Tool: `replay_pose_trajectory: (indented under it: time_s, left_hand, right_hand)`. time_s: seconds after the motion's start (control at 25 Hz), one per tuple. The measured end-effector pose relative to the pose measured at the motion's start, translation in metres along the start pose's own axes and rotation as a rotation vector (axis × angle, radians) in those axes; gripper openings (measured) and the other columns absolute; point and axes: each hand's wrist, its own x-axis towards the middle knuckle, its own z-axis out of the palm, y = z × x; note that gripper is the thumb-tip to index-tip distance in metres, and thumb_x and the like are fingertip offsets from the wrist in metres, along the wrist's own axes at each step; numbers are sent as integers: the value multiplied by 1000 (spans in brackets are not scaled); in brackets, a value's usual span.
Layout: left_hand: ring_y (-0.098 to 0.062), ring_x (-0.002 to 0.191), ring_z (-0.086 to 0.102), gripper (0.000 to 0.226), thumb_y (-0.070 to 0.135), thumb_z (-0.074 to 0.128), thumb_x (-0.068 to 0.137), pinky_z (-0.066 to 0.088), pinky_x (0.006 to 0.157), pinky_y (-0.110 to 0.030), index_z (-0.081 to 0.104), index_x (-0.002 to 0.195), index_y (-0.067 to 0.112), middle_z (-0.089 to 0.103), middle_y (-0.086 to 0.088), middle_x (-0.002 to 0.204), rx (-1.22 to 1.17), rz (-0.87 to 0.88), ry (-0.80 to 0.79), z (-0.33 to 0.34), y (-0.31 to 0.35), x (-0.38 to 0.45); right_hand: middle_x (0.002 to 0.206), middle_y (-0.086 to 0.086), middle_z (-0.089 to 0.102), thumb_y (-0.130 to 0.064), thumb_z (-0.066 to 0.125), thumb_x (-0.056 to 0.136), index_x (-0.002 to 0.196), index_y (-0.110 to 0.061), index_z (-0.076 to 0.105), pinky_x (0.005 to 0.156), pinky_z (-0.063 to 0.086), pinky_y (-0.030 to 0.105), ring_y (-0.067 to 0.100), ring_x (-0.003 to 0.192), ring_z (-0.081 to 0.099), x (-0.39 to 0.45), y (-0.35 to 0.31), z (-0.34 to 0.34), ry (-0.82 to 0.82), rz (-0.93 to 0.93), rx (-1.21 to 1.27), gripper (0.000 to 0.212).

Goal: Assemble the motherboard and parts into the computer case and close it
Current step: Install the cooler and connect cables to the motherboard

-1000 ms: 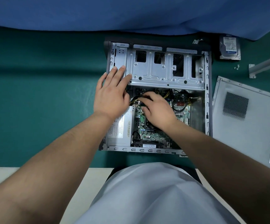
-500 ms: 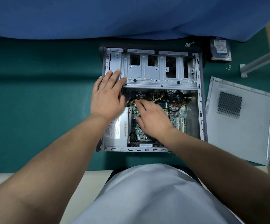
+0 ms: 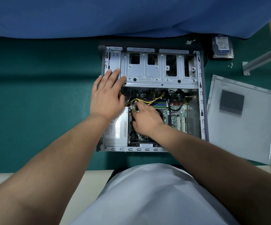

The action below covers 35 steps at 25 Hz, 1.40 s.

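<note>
The open computer case (image 3: pixel 201 101) lies flat on the green mat. Inside it sits the green motherboard (image 3: pixel 177 114), with the grey power supply (image 3: pixel 117 132) at its left. My left hand (image 3: pixel 107 96) rests flat with straight fingers on the left end of the metal drive cage (image 3: pixel 159 70). My right hand (image 3: pixel 145 118) reaches into the case and its fingertips sit on the motherboard's left edge, where the yellow and black cable bundle (image 3: pixel 145 101) ends. What the right fingertips hold is hidden. The case's side panel (image 3: pixel 240 117) lies to the right.
A hard drive (image 3: pixel 222 47) lies at the back right near a few loose screws (image 3: pixel 230 64) and a grey metal bar (image 3: pixel 261 60). Blue cloth (image 3: pixel 115 15) covers the far side. The table's pale front edge (image 3: pixel 34 177) is close to my body.
My right hand has slid left across the motherboard toward the power supply and the cable end. My left hand stays on the drive cage. The camera view has shifted a little.
</note>
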Motion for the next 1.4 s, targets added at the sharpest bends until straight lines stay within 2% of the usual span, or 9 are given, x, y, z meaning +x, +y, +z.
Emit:
replay_pose_trajectory:
  time_s: [0.12, 0.32, 0.56, 0.76, 0.92, 1.04, 1.24, 1.32, 1.4]
  left_hand:
    - [-19, 154, 23, 58, 27, 47, 87, 8, 127, -37, 50, 145, 30, 34, 4, 164, -2, 1, 5, 1, 0, 0]
    - [-20, 154, 24, 58, 27, 48, 87, 8, 127, -38, 50, 145, 30, 35, 4, 164, -4, 8, 10, 4, 2, -3]
    - [-19, 154, 23, 59, 27, 48, 87, 5, 126, -36, 49, 145, 31, 34, 5, 164, -1, 4, 1, 3, 1, -2]
    - [-19, 154, 22, 59, 27, 48, 87, 7, 127, -38, 49, 146, 31, 33, 4, 165, -9, 4, -6, 2, 2, -2]
    - [-20, 154, 23, 59, 27, 48, 87, 7, 127, -38, 50, 146, 30, 34, 4, 165, -11, 3, -3, 2, 2, -2]
    - [-20, 154, 23, 59, 27, 47, 87, 8, 127, -38, 50, 146, 30, 34, 4, 164, -13, 8, -3, 3, 1, -2]
    - [-20, 154, 24, 59, 28, 44, 86, 7, 126, -37, 49, 145, 31, 35, 4, 164, -6, 14, -9, 6, 0, -2]
    - [-20, 154, 24, 58, 29, 44, 86, 8, 127, -38, 48, 145, 31, 34, 4, 164, -2, 18, -14, 7, -1, -2]
    - [-19, 154, 24, 58, 30, 44, 87, 8, 127, -39, 48, 144, 32, 34, 4, 164, -3, 20, -20, 7, -1, -2]
  right_hand:
    - [142, 11, 40, -30, 56, 94, 128, -16, 67, 117, 24, 43, 31, 134, 38, 0, -5, 1, 4, 34, -22, 37]
    - [137, 11, 46, -25, 51, 98, 135, -18, 61, 115, 27, 43, 32, 131, 43, -1, -12, 4, 8, 81, -159, 39]
    - [135, 11, 54, -32, 52, 97, 140, -13, 53, 108, 35, 42, 31, 128, 49, 3, -8, -9, -91, 23, -217, 47]
    - [125, 11, 62, -33, 55, 96, 137, -13, 46, 107, 31, 44, 30, 122, 53, 11, -5, -20, -185, 8, -164, 47]
    - [108, 13, 68, -22, 50, 96, 135, -12, 44, 101, 33, 45, 31, 105, 58, 12, -2, -22, -116, 27, -120, 41]
    - [105, 12, 69, -17, 48, 95, 132, -12, 47, 98, 35, 43, 31, 99, 59, 12, -2, -20, -55, 40, -92, 38]
    - [142, 2, 58, -22, 50, 101, 145, -19, 50, 118, 28, 39, 24, 133, 50, -11, 20, -16, 27, -93, 59, 44]
    - [135, -5, 61, -35, 50, 103, 134, -27, 61, 117, 33, 42, 19, 129, 50, -33, 27, -16, 12, -149, 194, 33]
    - [117, -9, 65, -41, 51, 103, 118, -29, 69, 103, 47, 42, 14, 112, 57, -56, 30, -13, -70, -169, 387, 27]
